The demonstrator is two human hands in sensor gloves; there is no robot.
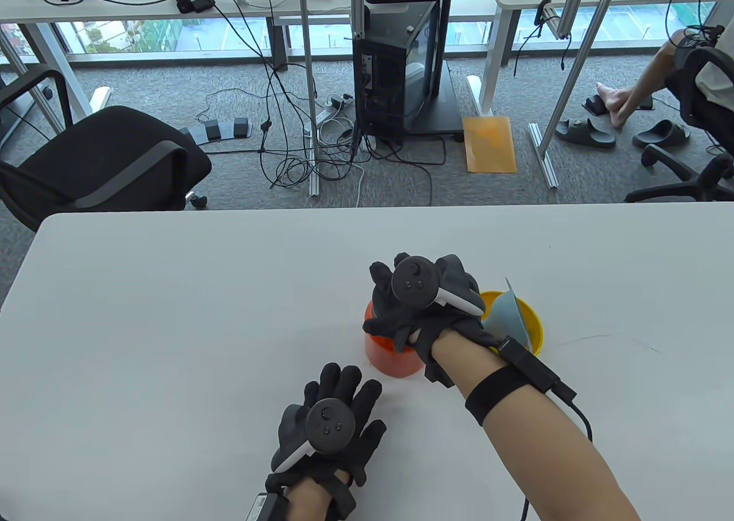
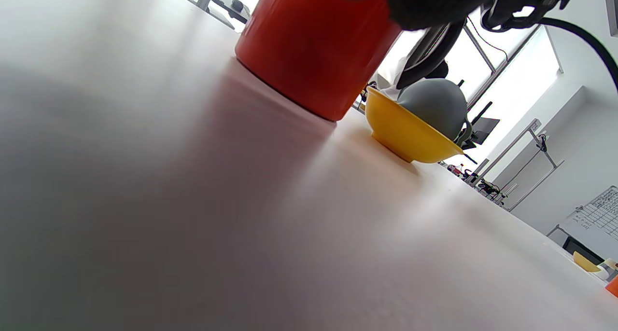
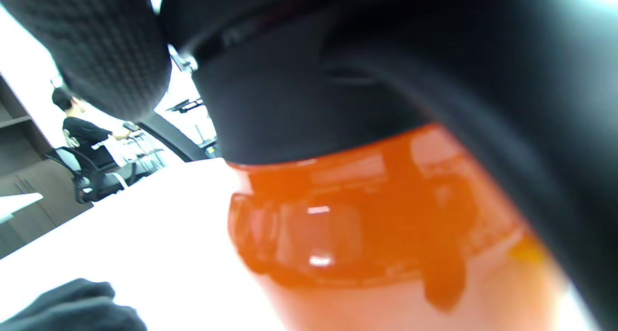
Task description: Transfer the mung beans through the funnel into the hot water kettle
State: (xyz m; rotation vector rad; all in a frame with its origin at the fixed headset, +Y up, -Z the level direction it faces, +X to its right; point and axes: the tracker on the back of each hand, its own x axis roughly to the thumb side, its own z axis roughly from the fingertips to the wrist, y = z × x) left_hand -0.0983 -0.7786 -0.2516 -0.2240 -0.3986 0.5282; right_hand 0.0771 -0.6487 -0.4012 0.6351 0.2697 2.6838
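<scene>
An orange hot water kettle (image 1: pixel 393 363) with a black top (image 3: pixel 299 114) stands on the white table near the middle. My right hand (image 1: pixel 404 314) lies over it from above and grips the black top. A yellow bowl (image 1: pixel 533 323) stands just right of the kettle, with a grey-blue funnel (image 1: pixel 515 313) lying in it. Kettle (image 2: pixel 314 46), bowl (image 2: pixel 405 133) and funnel (image 2: pixel 434 104) also show in the left wrist view. My left hand (image 1: pixel 338 412) rests flat on the table in front of the kettle, fingers spread, holding nothing. No mung beans are visible.
The white table (image 1: pixel 172 314) stretches to the left and far side. Beyond its far edge are an office chair (image 1: pixel 97 159), cables and a black computer case (image 1: pixel 395 62) on the floor.
</scene>
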